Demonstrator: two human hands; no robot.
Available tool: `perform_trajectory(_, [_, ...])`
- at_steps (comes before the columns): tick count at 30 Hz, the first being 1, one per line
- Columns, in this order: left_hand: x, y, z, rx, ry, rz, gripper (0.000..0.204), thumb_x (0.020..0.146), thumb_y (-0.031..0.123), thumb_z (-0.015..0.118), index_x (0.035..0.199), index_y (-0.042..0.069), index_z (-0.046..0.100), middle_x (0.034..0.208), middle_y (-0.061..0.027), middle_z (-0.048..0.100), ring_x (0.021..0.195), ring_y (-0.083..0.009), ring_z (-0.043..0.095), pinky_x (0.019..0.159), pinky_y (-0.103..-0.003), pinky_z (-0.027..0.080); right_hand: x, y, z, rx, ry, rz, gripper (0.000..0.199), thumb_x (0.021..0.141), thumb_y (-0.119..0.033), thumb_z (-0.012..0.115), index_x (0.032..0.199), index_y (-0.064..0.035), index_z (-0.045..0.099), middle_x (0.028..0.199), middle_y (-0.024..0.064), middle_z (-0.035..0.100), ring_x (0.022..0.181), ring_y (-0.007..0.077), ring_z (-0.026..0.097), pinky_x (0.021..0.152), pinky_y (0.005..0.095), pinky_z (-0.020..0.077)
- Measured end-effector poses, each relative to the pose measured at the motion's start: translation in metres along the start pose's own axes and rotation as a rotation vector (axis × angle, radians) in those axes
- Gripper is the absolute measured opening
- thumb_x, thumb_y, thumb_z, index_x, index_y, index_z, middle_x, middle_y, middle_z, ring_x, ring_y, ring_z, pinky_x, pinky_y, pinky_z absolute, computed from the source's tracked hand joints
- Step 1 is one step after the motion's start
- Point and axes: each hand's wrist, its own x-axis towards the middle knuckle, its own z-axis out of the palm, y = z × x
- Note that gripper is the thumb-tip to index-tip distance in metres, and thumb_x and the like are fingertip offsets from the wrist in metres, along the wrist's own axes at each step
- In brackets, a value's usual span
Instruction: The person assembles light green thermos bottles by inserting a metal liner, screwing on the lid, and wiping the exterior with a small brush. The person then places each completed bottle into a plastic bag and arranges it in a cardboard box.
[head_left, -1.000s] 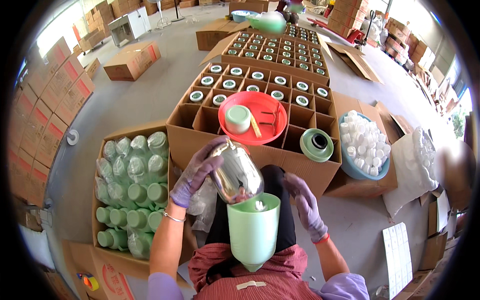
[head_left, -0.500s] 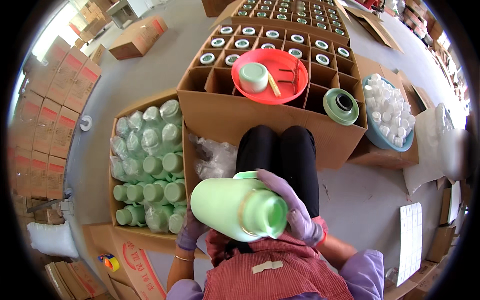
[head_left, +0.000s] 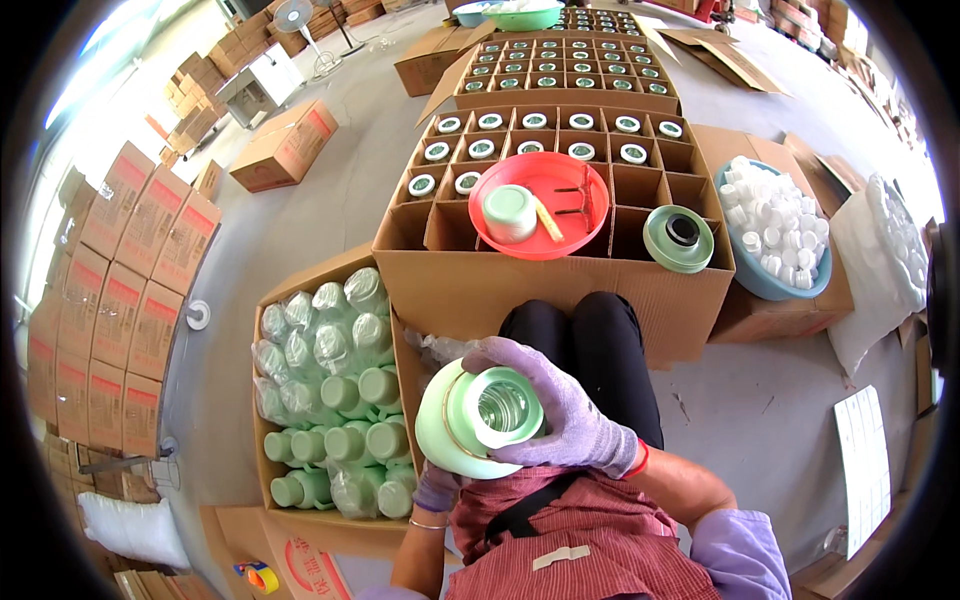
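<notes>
In my lap a mint-green vacuum flask (head_left: 440,428) is tilted, its open mouth toward me and a shiny liner visible inside. My right hand (head_left: 580,425), in a pale purple glove, curves closed around the neck and rim. Beneath the flask's body, my left hand (head_left: 438,488) supports it; its fingers are mostly hidden. To the left, a carton (head_left: 330,517) holds several green flasks (head_left: 340,395), some in clear plastic bags. In front, a red basin (head_left: 590,228) holds a pale green cup (head_left: 510,213), a yellow stick and a dark wire-like tool (head_left: 575,198).
The basin rests on a divided carton (head_left: 500,275) with several lidded flasks in its cells. A green lid-like piece (head_left: 680,238) sits at its right corner. Farther right stands a blue basin (head_left: 778,285) of white caps. Stacked cartons (head_left: 110,330) line the left side.
The flask has turned from lying sideways to mouth toward me. My right hand has shifted onto its neck and rim. The view has tilted up, showing more of the far floor.
</notes>
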Motion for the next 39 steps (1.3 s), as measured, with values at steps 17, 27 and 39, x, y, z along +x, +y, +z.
perform_trajectory(17, [0.148, 0.186, 0.021, 0.77, -0.549, 0.416, 0.044, 0.09, 0.04, 0.067, 0.103, -0.002, 0.065, 0.096, -0.0207, 0.066, 0.087, -0.0354, 0.067, 0.081, -0.041, 0.053, -0.068, -0.01, -0.13, -1.155, -0.15, 0.063, 0.034, 0.078, -0.014, 0.073, 0.11, -0.0052, 0.064, 0.118, 0.0147, 0.059, 0.108, 0.035, 0.059, 0.097, 0.0453, 0.0483])
perform_trajectory(27, [0.181, 0.143, 0.077, 0.452, -0.654, 0.287, 0.051, 0.096, 0.049, 0.058, 0.11, 0.001, 0.068, 0.098, -0.0176, 0.068, 0.084, -0.0247, 0.07, 0.073, -0.038, 0.055, -0.013, 0.035, -0.284, -1.231, 0.009, 0.305, 0.06, 0.077, -0.006, 0.074, 0.133, -0.016, 0.057, 0.132, 0.0194, 0.048, 0.12, 0.0399, 0.053, 0.1, 0.044, 0.0489])
perform_trajectory(39, [0.187, 0.188, 0.071, 0.36, -0.127, 1.022, 0.073, 0.067, 0.046, 0.083, 0.132, 0.02, 0.062, 0.145, -0.0113, 0.05, 0.129, -0.0429, 0.046, 0.11, -0.053, 0.038, 0.0, 0.04, -0.138, -0.414, -0.041, -0.083, 0.074, 0.072, -0.009, 0.084, 0.137, -0.0043, 0.049, 0.124, 0.0135, 0.062, 0.111, 0.0278, 0.062, 0.095, 0.0392, 0.0521])
